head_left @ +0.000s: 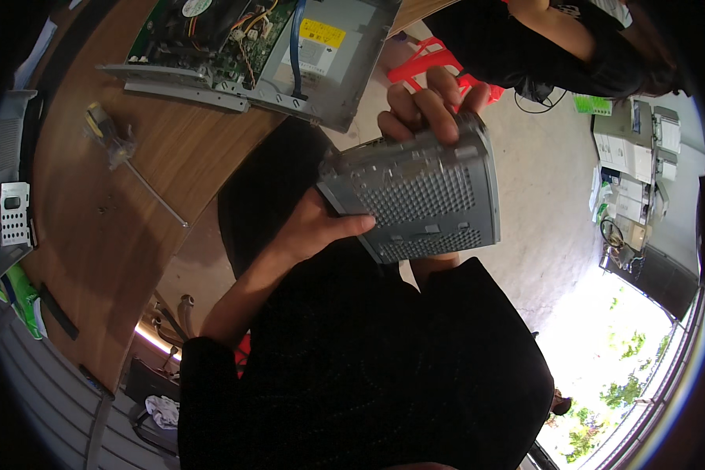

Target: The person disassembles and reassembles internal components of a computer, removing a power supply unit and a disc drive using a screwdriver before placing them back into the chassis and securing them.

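Over my lap I hold a grey metal drive cage or case bracket (423, 196) with perforated panels, tilted in the air. My left hand (313, 227) grips its left side, with the thumb pressed on the front face and the other fingers hidden behind. My right hand (431, 110) reaches up from behind it, fingers curled over the top edge. Beyond it, an open computer case (333, 74) with a green circuit board, wires and a blue cable lies on the wooden table (78, 258). A screwdriver (113, 137) with a yellow and clear handle rests left of the case.
Along the table's left side are a white perforated piece (14, 223), a grey panel (4, 141) and a green packet (25, 301). A red plastic stool (427, 66) stands on the floor. At upper right is another person (486, 35); stacked equipment (634, 149) lines the right wall.
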`<state>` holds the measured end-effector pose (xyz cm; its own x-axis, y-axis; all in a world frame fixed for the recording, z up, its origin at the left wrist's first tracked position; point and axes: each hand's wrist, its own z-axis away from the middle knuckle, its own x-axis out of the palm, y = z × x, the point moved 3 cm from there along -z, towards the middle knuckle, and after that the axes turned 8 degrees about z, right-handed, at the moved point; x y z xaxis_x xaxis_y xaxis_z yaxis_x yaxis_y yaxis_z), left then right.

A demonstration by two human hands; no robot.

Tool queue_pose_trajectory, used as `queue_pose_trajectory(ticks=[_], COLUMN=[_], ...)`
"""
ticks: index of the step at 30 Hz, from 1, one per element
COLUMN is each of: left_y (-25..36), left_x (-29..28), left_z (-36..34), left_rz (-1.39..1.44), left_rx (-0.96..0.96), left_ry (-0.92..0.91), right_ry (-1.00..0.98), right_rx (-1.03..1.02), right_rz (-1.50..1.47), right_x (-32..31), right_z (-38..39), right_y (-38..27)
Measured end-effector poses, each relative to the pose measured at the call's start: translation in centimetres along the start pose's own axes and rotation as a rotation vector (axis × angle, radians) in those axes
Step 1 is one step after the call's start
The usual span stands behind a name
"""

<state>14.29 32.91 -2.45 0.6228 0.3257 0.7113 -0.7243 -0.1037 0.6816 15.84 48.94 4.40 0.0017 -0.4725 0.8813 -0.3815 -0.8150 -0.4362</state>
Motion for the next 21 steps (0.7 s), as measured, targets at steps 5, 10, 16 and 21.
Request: queue_pose_trajectory(ticks=[5,10,16,21], left_y=[-1.3,-1.4,1.1,4.4], left_x=[0.9,1.0,3.7,6.2], left_z=[0.9,1.8,3.2,2.9], left_rz=[0.346,0.519,-0.371,-1.429], left_rx=[-0.179,-0.288,-0.14,0.752], left_ry=[0.1,0.129,-0.12,0.119], right_ry=[0.067,0.173,0.315,0.381], right_rx=[0.043,0.043,0.009,0.016], right_rz=[0.068,0.199,0.376,0.49], right_x=[-1.5,-2.9,-2.6,-3.0], right_z=[0.1,0.2,0.7,0.4], right_y=[-0.3,0.2,-1.1,-0.6])
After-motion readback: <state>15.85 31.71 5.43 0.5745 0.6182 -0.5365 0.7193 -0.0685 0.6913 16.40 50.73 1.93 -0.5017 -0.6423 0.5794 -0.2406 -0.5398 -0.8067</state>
